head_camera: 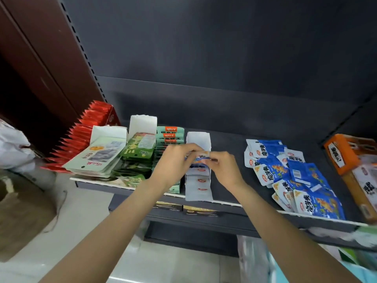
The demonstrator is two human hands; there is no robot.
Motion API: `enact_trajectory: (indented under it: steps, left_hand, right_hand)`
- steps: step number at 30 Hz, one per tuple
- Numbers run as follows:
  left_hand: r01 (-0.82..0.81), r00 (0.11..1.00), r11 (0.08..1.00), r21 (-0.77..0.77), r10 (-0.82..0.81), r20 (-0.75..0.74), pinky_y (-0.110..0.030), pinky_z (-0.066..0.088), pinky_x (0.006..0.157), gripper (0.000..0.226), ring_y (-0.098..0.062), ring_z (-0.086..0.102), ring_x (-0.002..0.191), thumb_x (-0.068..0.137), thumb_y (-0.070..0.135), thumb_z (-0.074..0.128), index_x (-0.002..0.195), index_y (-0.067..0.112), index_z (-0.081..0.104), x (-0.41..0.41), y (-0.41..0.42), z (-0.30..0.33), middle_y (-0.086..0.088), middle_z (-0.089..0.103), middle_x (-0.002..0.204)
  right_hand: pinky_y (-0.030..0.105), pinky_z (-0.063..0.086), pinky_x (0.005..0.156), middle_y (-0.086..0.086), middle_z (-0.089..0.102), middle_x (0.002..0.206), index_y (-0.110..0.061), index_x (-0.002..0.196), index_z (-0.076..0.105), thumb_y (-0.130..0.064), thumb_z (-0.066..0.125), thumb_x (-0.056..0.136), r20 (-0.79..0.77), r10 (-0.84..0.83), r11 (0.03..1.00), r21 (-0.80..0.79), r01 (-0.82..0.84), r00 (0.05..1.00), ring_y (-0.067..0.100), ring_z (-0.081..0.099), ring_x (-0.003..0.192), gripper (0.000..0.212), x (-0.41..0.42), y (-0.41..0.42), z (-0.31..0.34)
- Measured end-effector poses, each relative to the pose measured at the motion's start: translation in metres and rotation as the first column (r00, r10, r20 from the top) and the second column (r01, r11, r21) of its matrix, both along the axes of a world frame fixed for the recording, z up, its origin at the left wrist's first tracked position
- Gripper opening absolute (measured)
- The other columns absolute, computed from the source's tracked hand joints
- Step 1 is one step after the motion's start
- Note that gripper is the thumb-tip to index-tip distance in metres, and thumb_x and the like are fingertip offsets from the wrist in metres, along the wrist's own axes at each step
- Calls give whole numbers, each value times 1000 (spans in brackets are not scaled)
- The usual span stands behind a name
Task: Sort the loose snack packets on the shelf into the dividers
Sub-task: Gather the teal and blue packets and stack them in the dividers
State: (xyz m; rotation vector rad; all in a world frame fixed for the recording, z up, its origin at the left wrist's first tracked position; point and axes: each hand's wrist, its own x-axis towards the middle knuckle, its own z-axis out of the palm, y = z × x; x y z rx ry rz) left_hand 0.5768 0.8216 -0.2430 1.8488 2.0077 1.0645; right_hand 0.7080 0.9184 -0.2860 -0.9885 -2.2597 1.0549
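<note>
Both hands, left hand [175, 160] and right hand [222, 167], pinch one blue packet [201, 158] above the white divider [198, 180]. Loose blue pile [291, 176] lies right of the divider. Risk: a skewed insertion could jam against the packets already filed there.

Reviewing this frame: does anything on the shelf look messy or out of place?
Yes. A heap of blue packets lies loose on the shelf right of the white divider, overlapping at odd angles, some face down. The other snacks stand in rows. Both hands, left hand and right hand, hold one blue packet over the divider.
</note>
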Motion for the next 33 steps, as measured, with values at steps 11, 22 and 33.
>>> enact_trajectory:
  steps: [11,22,33]
  left_hand:
    - [0,988,916,-400,-62,-142,-34,44,94,30,-25,52,115,96,19,47,123,16,59,50,40,-41,-7,59,121]
    - [-6,873,726,-688,340,351,-30,47,78,23,-30,63,97,93,15,50,100,-2,64,163,145,-87,-19,67,105]
    - [-208,909,884,-420,333,251,-29,44,58,10,-25,58,77,99,13,35,100,7,42,172,160,-70,-7,61,86]
  right_hand:
    - [19,46,89,3,67,113,-13,114,66,1,53,88,102,-135,991,33,132,986,13,62,104,32,59,33,-18]
    - [33,10,117,8,15,156,-13,148,20,-27,54,93,595,-117,987,-21,161,795,22,8,145,66,168,110,-67]
    - [34,33,108,7,35,142,-17,147,24,-10,51,94,345,-119,992,14,122,931,22,33,133,60,171,123,-60]
